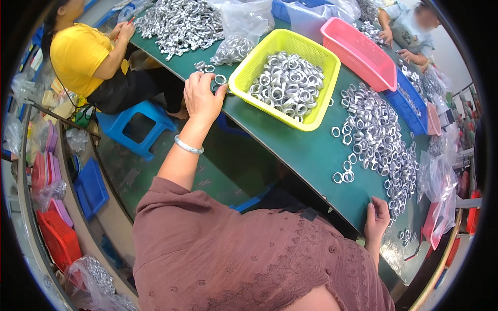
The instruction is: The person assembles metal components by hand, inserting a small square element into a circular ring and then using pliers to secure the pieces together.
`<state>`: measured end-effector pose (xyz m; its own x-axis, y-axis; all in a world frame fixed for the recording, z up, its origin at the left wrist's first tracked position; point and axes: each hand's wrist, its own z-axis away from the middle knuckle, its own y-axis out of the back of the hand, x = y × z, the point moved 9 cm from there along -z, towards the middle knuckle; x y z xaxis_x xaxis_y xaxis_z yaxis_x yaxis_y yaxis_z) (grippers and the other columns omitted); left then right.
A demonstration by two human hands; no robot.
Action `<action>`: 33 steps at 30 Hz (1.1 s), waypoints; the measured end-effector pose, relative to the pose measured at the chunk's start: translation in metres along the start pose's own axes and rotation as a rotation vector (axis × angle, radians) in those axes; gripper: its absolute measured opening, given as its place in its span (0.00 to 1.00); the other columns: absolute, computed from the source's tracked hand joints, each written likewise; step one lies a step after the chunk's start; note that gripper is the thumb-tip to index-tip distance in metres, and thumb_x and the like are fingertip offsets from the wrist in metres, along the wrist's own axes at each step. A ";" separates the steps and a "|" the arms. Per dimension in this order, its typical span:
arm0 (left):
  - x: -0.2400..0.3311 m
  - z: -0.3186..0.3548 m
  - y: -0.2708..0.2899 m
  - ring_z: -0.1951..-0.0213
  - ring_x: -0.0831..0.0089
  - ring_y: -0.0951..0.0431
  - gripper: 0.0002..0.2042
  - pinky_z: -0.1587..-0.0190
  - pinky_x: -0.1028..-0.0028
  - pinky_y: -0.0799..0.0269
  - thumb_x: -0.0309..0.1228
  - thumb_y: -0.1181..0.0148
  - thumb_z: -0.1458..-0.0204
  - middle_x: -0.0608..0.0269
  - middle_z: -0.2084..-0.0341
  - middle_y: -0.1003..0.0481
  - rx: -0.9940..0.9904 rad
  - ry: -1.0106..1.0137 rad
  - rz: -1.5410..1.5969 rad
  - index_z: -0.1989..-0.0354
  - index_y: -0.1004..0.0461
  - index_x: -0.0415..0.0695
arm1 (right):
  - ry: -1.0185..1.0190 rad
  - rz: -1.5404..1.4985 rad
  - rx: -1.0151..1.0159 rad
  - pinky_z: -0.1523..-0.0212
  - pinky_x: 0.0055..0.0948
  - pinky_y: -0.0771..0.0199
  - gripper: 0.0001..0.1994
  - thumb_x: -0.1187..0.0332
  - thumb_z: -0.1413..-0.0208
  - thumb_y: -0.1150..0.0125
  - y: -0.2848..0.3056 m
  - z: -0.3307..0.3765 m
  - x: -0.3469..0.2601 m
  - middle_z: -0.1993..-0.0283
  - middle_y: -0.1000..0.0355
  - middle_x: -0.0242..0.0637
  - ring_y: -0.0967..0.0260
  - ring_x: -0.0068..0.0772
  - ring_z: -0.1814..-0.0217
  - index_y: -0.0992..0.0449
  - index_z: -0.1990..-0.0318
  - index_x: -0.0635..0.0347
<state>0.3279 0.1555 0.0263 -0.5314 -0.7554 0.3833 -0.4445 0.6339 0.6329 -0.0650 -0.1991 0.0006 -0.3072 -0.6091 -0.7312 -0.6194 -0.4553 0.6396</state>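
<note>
My left hand [204, 97] reaches over the table's near edge, thumb apart from the bent fingers. Beside its index finger and thumb is a silver metal ring [220, 79], and a few more rings [204, 67] lie just past the fingertips. Whether the hand touches any is unclear. To its right stands a yellow-green basket [284, 120] with many such rings [293, 85] inside. At the right, by the table edge, my right hand [377, 217] has its fingers curled in, with no object showing in them. A large spread of loose rings [381, 135] lies beyond it.
Behind the basket are a pink basket [358, 54], a blue tray [412, 106] and a heap of metal parts [181, 23]. One person in yellow [83, 52] sits at the left; another [410, 31] works across the green table [270, 135]. A blue stool [137, 124] stands below.
</note>
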 end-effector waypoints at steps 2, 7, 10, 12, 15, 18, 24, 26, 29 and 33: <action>0.006 0.002 0.009 0.60 0.58 0.35 0.18 0.59 0.64 0.39 0.31 0.33 0.68 0.58 0.67 0.35 0.065 -0.054 -0.037 0.67 0.31 0.44 | 0.003 -0.007 0.000 0.70 0.15 0.40 0.06 0.77 0.51 0.47 0.000 0.000 0.000 0.71 0.35 0.31 0.40 0.17 0.71 0.30 0.64 0.66; 0.011 0.003 0.017 0.60 0.58 0.35 0.17 0.59 0.64 0.39 0.31 0.34 0.69 0.58 0.67 0.35 0.077 -0.073 -0.052 0.68 0.31 0.44 | -0.006 0.010 0.001 0.70 0.15 0.40 0.06 0.77 0.51 0.47 0.000 0.000 -0.001 0.70 0.36 0.31 0.40 0.17 0.71 0.30 0.64 0.66; 0.012 0.002 0.017 0.60 0.58 0.35 0.17 0.59 0.64 0.39 0.32 0.34 0.69 0.58 0.66 0.35 0.076 -0.082 -0.064 0.68 0.31 0.44 | -0.010 -0.001 0.000 0.70 0.15 0.40 0.06 0.77 0.51 0.47 0.000 0.000 0.001 0.71 0.36 0.31 0.41 0.17 0.71 0.30 0.65 0.67; 0.013 0.002 0.017 0.60 0.58 0.35 0.17 0.59 0.64 0.39 0.32 0.35 0.69 0.58 0.66 0.35 0.065 -0.080 -0.068 0.68 0.31 0.44 | -0.002 -0.015 -0.001 0.70 0.15 0.40 0.06 0.78 0.51 0.47 -0.001 0.000 0.002 0.71 0.36 0.31 0.40 0.17 0.71 0.30 0.65 0.67; 0.019 0.002 0.020 0.60 0.58 0.35 0.16 0.59 0.64 0.39 0.32 0.35 0.68 0.58 0.66 0.35 0.084 -0.105 -0.070 0.69 0.31 0.44 | 0.022 -0.026 0.005 0.70 0.15 0.40 0.06 0.78 0.51 0.47 -0.001 0.000 0.003 0.71 0.36 0.31 0.40 0.17 0.71 0.30 0.65 0.67; 0.025 0.003 0.026 0.62 0.59 0.34 0.16 0.60 0.65 0.39 0.30 0.34 0.70 0.58 0.68 0.34 0.131 -0.143 -0.086 0.70 0.31 0.44 | 0.028 -0.017 0.000 0.70 0.15 0.40 0.06 0.78 0.51 0.47 -0.001 0.000 0.003 0.71 0.36 0.31 0.40 0.17 0.71 0.30 0.65 0.67; 0.026 0.003 0.025 0.62 0.60 0.34 0.16 0.60 0.66 0.40 0.29 0.34 0.70 0.59 0.68 0.34 0.119 -0.166 -0.108 0.70 0.31 0.44 | -0.005 -0.006 -0.007 0.70 0.15 0.40 0.06 0.78 0.51 0.47 -0.001 0.000 0.001 0.71 0.36 0.30 0.40 0.17 0.71 0.30 0.65 0.67; 0.028 0.003 0.026 0.62 0.60 0.34 0.16 0.60 0.66 0.40 0.29 0.34 0.70 0.59 0.67 0.34 0.121 -0.178 -0.114 0.70 0.31 0.44 | -0.027 0.002 -0.038 0.66 0.15 0.39 0.06 0.78 0.50 0.48 -0.001 0.000 0.006 0.69 0.35 0.31 0.39 0.17 0.68 0.31 0.63 0.68; 0.029 0.003 0.026 0.63 0.60 0.34 0.16 0.61 0.66 0.39 0.29 0.34 0.70 0.59 0.68 0.34 0.129 -0.187 -0.106 0.70 0.31 0.44 | -0.014 0.003 -0.035 0.65 0.16 0.39 0.06 0.77 0.50 0.48 -0.002 0.000 0.008 0.69 0.35 0.31 0.39 0.18 0.68 0.30 0.63 0.68; 0.028 0.003 0.027 0.63 0.60 0.34 0.16 0.61 0.66 0.39 0.30 0.34 0.70 0.59 0.68 0.34 0.127 -0.174 -0.110 0.70 0.31 0.43 | 0.011 0.002 -0.009 0.69 0.17 0.38 0.06 0.78 0.51 0.48 -0.001 0.000 0.005 0.70 0.34 0.32 0.39 0.19 0.70 0.30 0.64 0.67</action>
<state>0.2988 0.1526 0.0520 -0.5861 -0.7879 0.1886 -0.5878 0.5738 0.5702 -0.0664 -0.2020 -0.0039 -0.2999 -0.6173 -0.7273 -0.6125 -0.4599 0.6429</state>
